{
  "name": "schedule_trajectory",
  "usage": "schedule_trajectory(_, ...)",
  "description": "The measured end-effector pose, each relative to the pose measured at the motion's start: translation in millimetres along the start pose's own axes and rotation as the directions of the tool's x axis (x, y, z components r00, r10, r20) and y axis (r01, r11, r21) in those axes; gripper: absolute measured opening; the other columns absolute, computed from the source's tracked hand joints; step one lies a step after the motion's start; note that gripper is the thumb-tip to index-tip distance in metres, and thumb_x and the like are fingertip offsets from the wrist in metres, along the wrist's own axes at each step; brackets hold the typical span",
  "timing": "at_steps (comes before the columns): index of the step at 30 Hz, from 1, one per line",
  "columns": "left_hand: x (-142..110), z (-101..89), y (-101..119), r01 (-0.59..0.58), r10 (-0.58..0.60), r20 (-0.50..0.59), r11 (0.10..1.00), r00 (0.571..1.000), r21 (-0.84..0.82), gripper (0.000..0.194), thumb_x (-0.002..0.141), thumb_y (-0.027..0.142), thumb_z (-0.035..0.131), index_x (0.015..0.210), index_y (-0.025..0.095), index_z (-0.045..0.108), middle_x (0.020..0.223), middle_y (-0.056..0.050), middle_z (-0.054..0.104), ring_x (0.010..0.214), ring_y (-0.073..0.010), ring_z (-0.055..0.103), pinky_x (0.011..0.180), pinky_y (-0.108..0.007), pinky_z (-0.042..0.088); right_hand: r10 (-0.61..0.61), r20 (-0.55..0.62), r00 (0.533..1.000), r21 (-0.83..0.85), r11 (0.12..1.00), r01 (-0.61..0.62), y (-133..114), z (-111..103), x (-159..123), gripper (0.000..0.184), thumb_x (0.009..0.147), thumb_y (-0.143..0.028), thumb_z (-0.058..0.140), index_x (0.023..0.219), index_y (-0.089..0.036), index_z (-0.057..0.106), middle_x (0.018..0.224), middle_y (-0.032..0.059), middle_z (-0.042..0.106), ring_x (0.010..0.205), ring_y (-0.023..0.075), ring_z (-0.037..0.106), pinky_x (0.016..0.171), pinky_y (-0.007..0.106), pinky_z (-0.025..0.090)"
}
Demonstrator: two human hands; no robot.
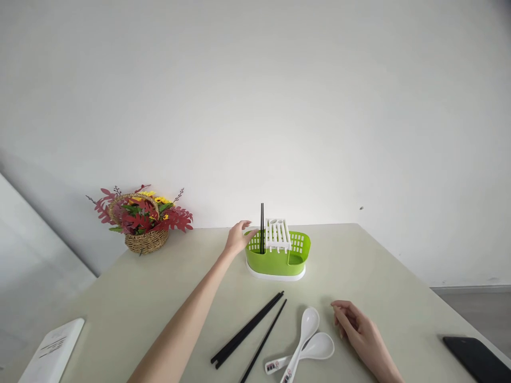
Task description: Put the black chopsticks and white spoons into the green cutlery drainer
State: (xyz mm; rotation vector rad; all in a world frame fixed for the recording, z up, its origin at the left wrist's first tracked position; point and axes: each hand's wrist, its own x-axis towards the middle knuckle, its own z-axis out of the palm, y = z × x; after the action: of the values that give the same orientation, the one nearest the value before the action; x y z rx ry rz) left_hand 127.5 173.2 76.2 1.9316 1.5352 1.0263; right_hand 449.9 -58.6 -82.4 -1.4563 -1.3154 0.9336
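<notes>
A green utensil holder (269, 263) with a white slatted rack (278, 234) stands on a white base. Two black chopsticks (262, 221) stand upright in its left compartment. At the holder's left rim is my left hand (238, 237), thumb and fingers apart, beside the chopsticks and gripping nothing. My right hand (361, 332) rests on the table with fingers loosely curled and nothing in them. Left of it lie two crossed white spoons (310, 322). Further left are a bundle of black chopsticks (247, 330) and a single chopstick (265, 339).
A wicker basket (147, 242) of red and yellow flowers sits at the back left, against the wall. A white box-like object (54, 351) lies at the front left of the table (343, 271). On the right edge is a black phone (477, 356).
</notes>
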Motion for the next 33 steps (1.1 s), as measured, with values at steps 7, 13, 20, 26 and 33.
schedule_trajectory(7, -52, -4.6, -16, 0.109, -0.105, 0.073, 0.993, 0.992, -0.054, 0.041, 0.099, 0.047, 0.048, 0.126, 0.022, 0.067, 0.134, -0.01, 0.072, 0.124, -0.0256, 0.067, 0.102, -0.035, 0.052, 0.014, -0.01, 1.0, -0.037, 0.999, -0.015, 6, -1, 0, 0.044, 0.098, -0.061, 0.051, 0.119, -0.023, 0.059, 0.077, -0.0018, 0.065, 0.065, 0.017, 0.06, 0.066, 0.029, 0.048)
schedule_trajectory(13, -65, -3.5, 0, 0.089, -0.078, 0.115, 0.991, 0.99, -0.101, 0.044, 0.097, 0.052, 0.047, 0.125, 0.026, 0.07, 0.132, -0.007, 0.073, 0.122, -0.0267, 0.067, 0.102, -0.035, 0.051, 0.003, -0.025, 1.0, -0.023, 1.0, -0.004, 5, 0, 0, 0.044, 0.096, -0.061, 0.054, 0.116, -0.022, 0.062, 0.075, -0.0011, 0.066, 0.063, 0.0177, 0.061, 0.065, 0.03, 0.049)
schedule_trajectory(20, -99, -6.8, -11, 0.218, -0.221, -0.01, 0.969, 0.975, -0.115, 0.059, 0.102, 0.057, 0.023, 0.121, 0.018, 0.064, 0.115, -0.012, 0.074, 0.106, -0.0246, 0.071, 0.091, -0.036, 0.053, -0.027, -0.062, 0.998, -0.021, 0.999, 0.026, 0, 1, -1, 0.042, 0.095, -0.059, 0.057, 0.11, -0.021, 0.065, 0.072, -0.0004, 0.067, 0.061, 0.018, 0.061, 0.063, 0.03, 0.049)
schedule_trajectory(26, -184, -1.7, -23, 0.123, -0.104, 0.218, 0.99, 0.97, -0.073, 0.037, 0.094, 0.054, 0.054, 0.091, 0.02, 0.069, 0.082, -0.003, 0.071, 0.078, -0.0196, 0.067, 0.074, -0.03, 0.052, -0.016, -0.039, 0.999, -0.041, 0.999, 0.015, -6, 0, -2, 0.045, 0.095, -0.062, 0.054, 0.112, -0.022, 0.064, 0.073, -0.0008, 0.066, 0.061, 0.0179, 0.06, 0.062, 0.03, 0.048)
schedule_trajectory(33, -232, 2.0, -28, -0.069, 0.041, 0.198, 0.988, 0.979, 0.136, 0.015, 0.096, 0.035, 0.058, 0.093, 0.024, 0.067, 0.09, -0.004, 0.067, 0.092, -0.0224, 0.062, 0.092, -0.038, 0.049, -0.022, -0.048, 0.999, -0.038, 0.999, 0.021, -6, -1, -3, 0.042, 0.095, -0.06, 0.056, 0.109, -0.022, 0.066, 0.074, 0.0005, 0.068, 0.063, 0.0184, 0.062, 0.064, 0.03, 0.05)
